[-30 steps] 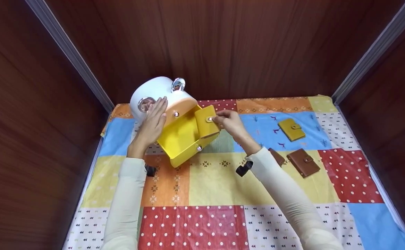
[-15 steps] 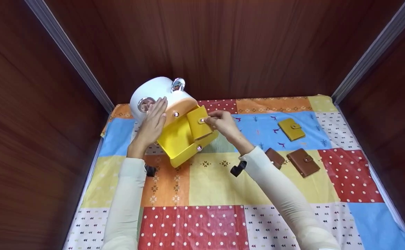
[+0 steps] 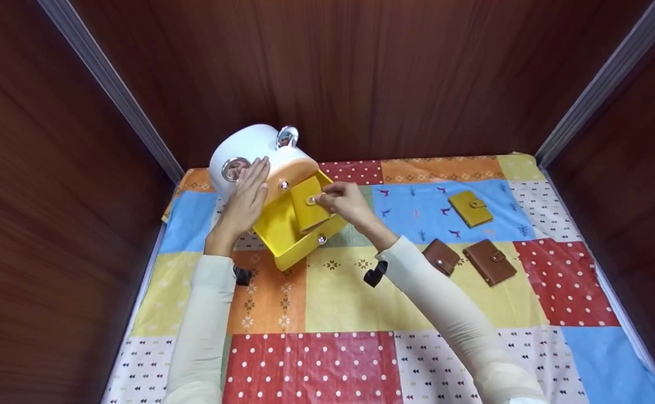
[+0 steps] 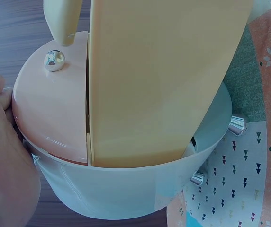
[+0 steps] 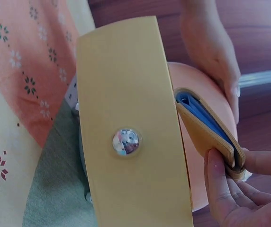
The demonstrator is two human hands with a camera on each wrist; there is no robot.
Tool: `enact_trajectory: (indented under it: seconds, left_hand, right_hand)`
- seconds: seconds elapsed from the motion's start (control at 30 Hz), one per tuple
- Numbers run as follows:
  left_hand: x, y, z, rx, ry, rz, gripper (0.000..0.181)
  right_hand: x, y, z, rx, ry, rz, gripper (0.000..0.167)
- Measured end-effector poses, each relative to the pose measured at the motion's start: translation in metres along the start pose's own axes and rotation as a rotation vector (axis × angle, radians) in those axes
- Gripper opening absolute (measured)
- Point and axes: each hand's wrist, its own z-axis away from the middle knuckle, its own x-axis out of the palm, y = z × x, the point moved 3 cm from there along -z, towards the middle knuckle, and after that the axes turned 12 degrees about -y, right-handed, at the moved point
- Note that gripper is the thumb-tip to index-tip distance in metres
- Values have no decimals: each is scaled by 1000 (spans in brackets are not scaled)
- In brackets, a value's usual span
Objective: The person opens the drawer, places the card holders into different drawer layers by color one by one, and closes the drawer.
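Observation:
A white rounded box (image 3: 251, 141) with a chrome ring and an orange front panel (image 4: 55, 104) stands at the back left. Its yellow drawer (image 3: 274, 227) is pulled out below the panel. My left hand (image 3: 244, 205) rests on the side of the box with fingers straight. With thumb and fingers, my right hand (image 3: 348, 205) pinches a yellow snap-strap card wallet (image 3: 307, 205), tilted over the drawer at its right end. In the right wrist view, blue leaves show inside the wallet (image 5: 209, 130); whether it touches the drawer floor is hidden.
Another yellow wallet (image 3: 471, 208) lies on the patchwork cloth to the right. Nearer, two brown wallets, a smaller one (image 3: 441, 257) and a larger one (image 3: 490, 262), lie side by side. A dark wood-grain wall (image 3: 349, 78) rises behind the box.
My right hand has carried the yellow wallet leftward and slightly down, from the drawer's right edge to within its opening. The left hand and the box have stayed in place.

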Motion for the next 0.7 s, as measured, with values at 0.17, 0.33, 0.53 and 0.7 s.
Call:
enact_trajectory:
  seconds: [0.17, 0.33, 0.53, 0.7]
  left_hand:
    - [0, 1, 1, -4, 3, 5, 55]
    - [0, 1, 1, -9, 7, 14, 55]
    - [1, 0, 1, -8, 8, 13, 54]
    - [1, 0, 1, -15, 3, 11, 55]
  right_hand:
    - [7, 0, -3, -3, -26, -2, 34]
    - [13, 1, -5, 12, -38, 39, 34]
    - [20, 3, -7, 28, -52, 37, 30]
    - [25, 3, -10, 28, -60, 46, 27]
